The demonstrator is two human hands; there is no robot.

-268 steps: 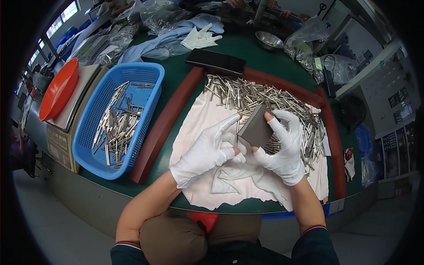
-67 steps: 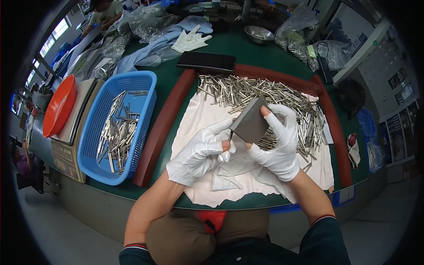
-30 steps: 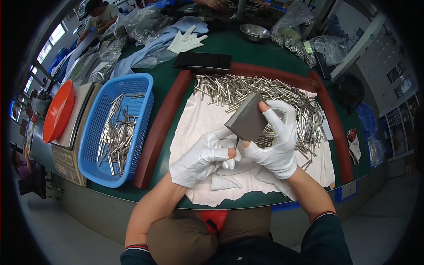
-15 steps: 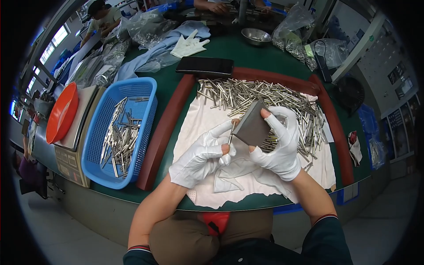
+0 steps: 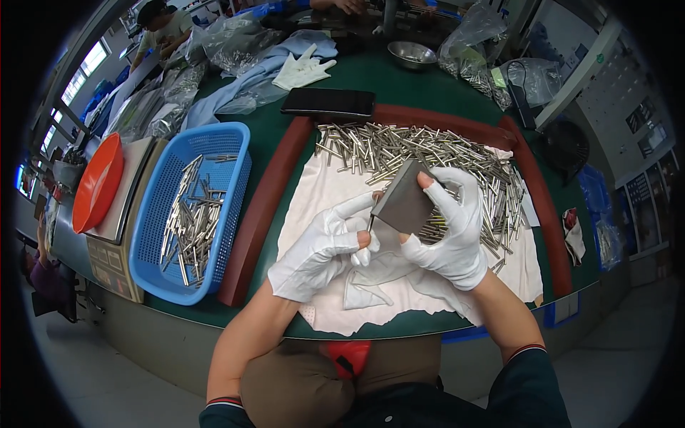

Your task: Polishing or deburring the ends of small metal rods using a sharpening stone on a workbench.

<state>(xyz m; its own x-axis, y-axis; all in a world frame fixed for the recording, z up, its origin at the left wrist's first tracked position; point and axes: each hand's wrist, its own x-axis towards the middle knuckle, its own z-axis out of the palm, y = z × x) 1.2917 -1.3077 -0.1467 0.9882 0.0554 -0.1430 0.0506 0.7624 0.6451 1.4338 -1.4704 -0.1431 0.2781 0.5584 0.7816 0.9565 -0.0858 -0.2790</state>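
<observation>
My left hand (image 5: 317,246), in a white glove with bare fingertips, pinches a slim metal pin (image 5: 371,221) held upright. Gloved the same way, my right hand (image 5: 453,232) grips a dark grey flat block (image 5: 407,200) between thumb and fingers. The block's left edge meets the upper part of the pin, which is partly hidden there. Beneath both hands a pale pink cloth (image 5: 314,192) covers the work area, with a crumpled white cloth (image 5: 374,285) on it. A large heap of metal pins (image 5: 407,150) lies behind and to the right of my hands.
Dark red bars (image 5: 257,221) border the cloth. At left stand a blue basket (image 5: 139,250) holding more pins and an orange tray (image 5: 100,182) on a scale. A black phone (image 5: 328,103), a white glove (image 5: 303,69) and a metal bowl (image 5: 412,55) lie beyond. Other people sit farther off.
The block has tilted slightly and its left edge now covers more of the pin's upper end. My hands otherwise keep nearly the same place and hold.
</observation>
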